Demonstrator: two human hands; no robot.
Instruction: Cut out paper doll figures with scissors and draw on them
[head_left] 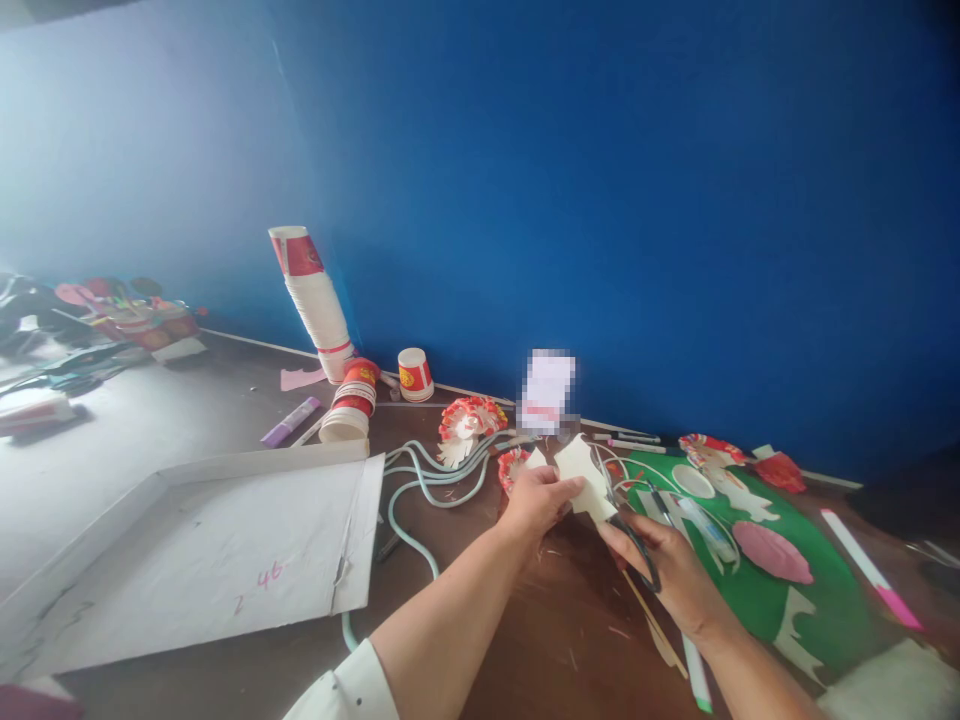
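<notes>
My left hand (534, 502) pinches a cream piece of paper (583, 472) with jagged, cut edges, held above the brown table. In my right hand (667, 560) is a pair of dark-handled scissors (637, 545), with the fingers in its loops. The blades lie against the right edge of the paper; how far apart they are I cannot tell. Just behind my left hand sits a red and white fringed paper piece (511, 468). A larger fringed paper-cup piece (471, 425) lies further back.
A white cardboard box lid (300, 560) lies at the left. Behind it lean stacked paper cups (319, 305). A pale blue cable (420, 480) loops across the middle. Green paper (817, 540) at the right bears a pink paper oval (772, 552). A blue wall (600, 200) stands behind.
</notes>
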